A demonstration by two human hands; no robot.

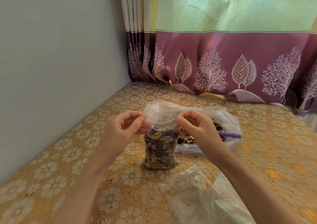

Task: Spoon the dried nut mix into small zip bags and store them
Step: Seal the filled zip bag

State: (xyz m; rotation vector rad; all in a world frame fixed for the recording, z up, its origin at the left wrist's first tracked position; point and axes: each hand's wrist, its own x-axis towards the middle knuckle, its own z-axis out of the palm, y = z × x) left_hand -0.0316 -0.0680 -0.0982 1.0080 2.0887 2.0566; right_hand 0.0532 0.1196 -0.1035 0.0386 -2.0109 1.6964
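I hold the small zip bag (160,148) upright, its base on the tabletop (85,180), nut mix filling it nearly to the seal. My left hand (122,129) pinches one end of the zip strip, my right hand (197,129) the other; that strip runs straight across between my grips, so either hand can begin pressing it closed.

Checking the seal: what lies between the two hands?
In the head view, the top edge of the small zip bag spans from the left hand to the right hand, each pinching a corner; the big bag lies behind.
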